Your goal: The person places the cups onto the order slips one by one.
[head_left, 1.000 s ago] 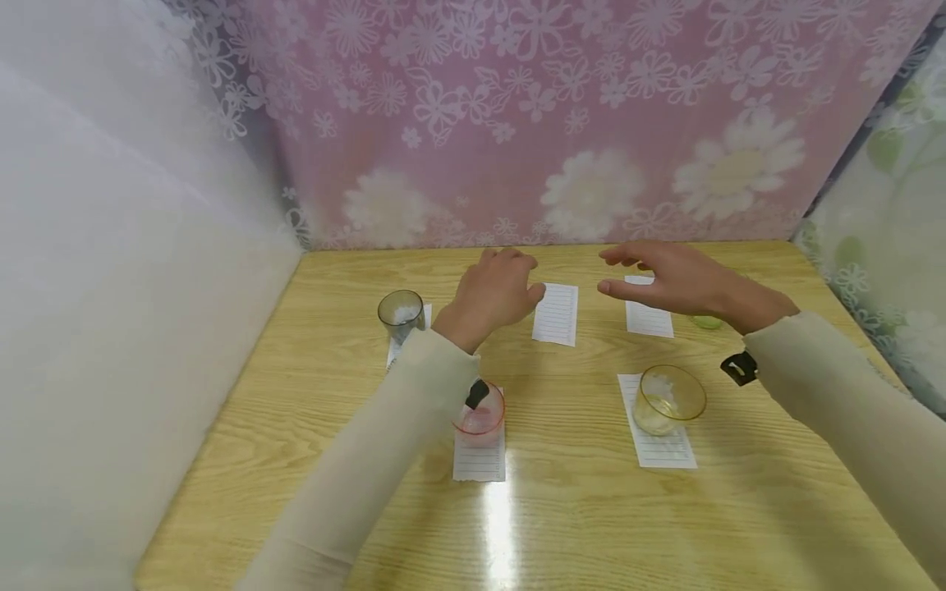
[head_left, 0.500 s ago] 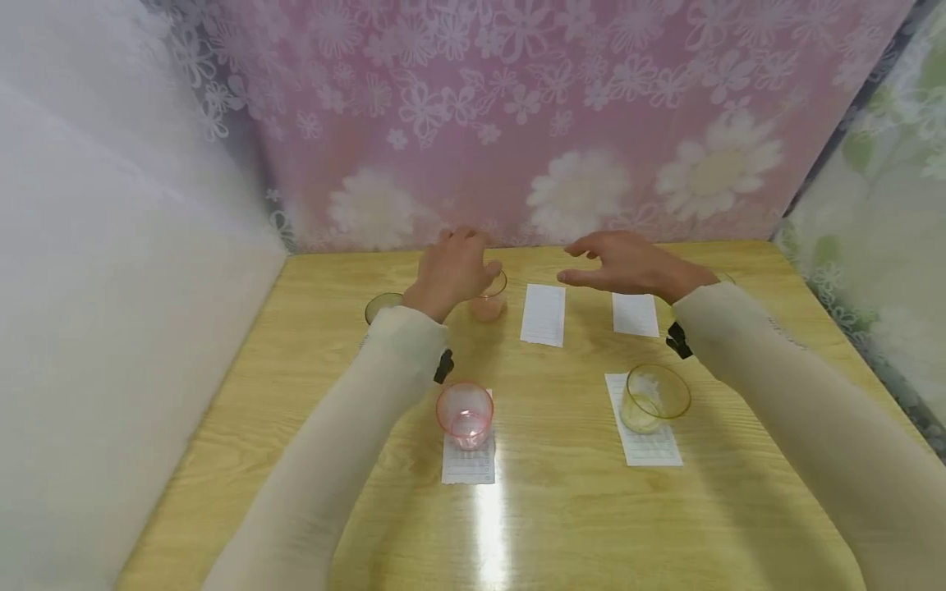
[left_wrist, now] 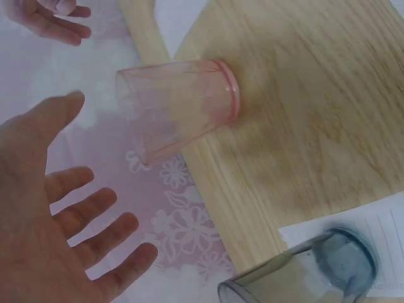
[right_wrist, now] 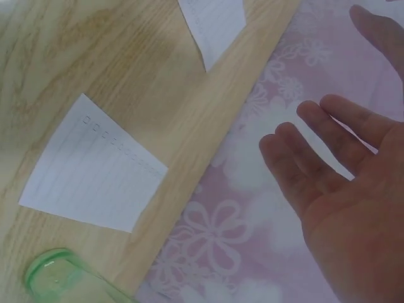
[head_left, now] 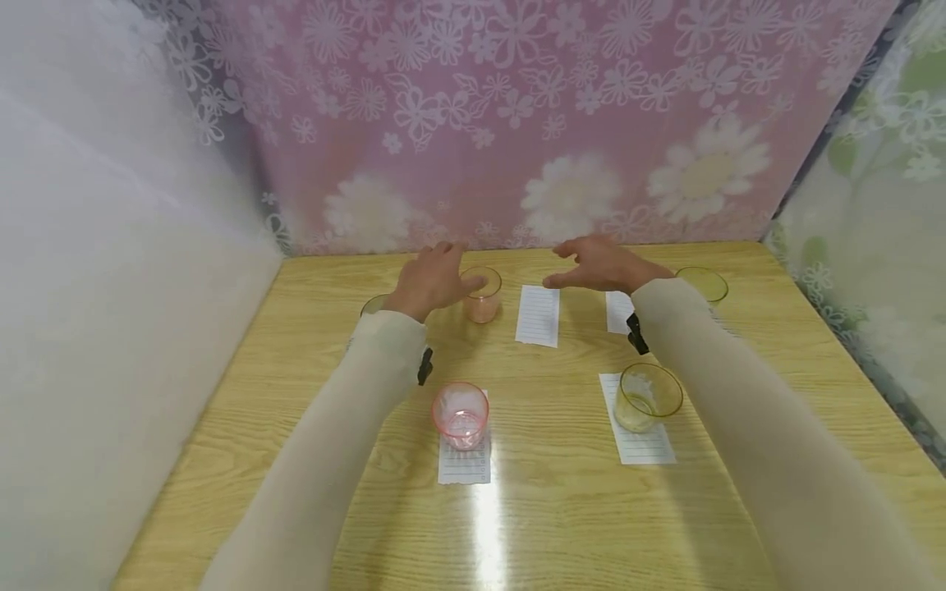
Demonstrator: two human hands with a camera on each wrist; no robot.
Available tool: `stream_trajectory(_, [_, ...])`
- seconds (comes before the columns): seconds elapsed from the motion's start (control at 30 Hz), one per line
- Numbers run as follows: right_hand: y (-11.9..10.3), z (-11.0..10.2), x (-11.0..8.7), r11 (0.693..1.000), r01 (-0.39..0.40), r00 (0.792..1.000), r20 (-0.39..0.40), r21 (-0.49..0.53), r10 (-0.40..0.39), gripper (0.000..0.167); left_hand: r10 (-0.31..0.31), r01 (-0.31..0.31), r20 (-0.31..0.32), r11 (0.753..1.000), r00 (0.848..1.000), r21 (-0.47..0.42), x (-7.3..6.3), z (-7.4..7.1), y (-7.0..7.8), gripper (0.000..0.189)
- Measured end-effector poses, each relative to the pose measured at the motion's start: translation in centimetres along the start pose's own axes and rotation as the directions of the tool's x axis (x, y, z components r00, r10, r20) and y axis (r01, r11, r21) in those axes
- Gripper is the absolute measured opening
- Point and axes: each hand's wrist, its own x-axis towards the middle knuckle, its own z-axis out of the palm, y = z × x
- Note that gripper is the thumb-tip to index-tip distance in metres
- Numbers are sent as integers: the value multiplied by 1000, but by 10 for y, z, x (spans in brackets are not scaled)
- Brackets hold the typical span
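My left hand (head_left: 424, 283) hovers beside the rim of a pale pink glass (head_left: 484, 307) at the back of the table. In the left wrist view its fingers are spread and apart from the glass, which stands upright. A grey glass (left_wrist: 344, 265) on a lined paper slip stands near that hand, mostly hidden by it in the head view. My right hand (head_left: 600, 264), fingers extended and holding nothing, is above the back of the table. Nearest to it are two lined paper slips (head_left: 538, 316) and a green glass (right_wrist: 63, 278).
A pink-red glass (head_left: 461, 417) stands on a paper slip at front left. At front right a yellow glass (head_left: 645, 400) stands on another slip (head_left: 643, 447). A pink floral cloth (head_left: 473, 123) rises behind the wooden table (head_left: 562, 509), with a white wall at left.
Both hands have moved left, the left one clearing the view of the pale pink glass and the right one uncovering the green glass. The head view has shifted slightly. No glass has visibly moved.
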Motion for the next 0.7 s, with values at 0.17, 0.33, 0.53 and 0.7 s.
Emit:
stream_trajectory(0.17, [3, 10, 9, 998, -55, 994, 90, 10, 54, 88, 14, -14, 22, 1000, 1000, 2, 3, 7, -7, 87])
stream_trajectory(0.33, [6, 22, 15, 992, -125, 982, 144, -2, 123, 90, 13, -13, 38, 1000, 999, -6, 6, 14, -12, 93])
stream_trajectory(0.53, [8, 30, 19, 986, -164, 971, 170, -30, 166, 90, 14, -14, 63, 1000, 998, -6, 5, 18, -15, 95])
stream_trajectory(0.7, [8, 34, 18, 981, -189, 963, 190, -37, 193, 88, 25, -24, 73, 1000, 997, -10, 8, 22, -15, 93])
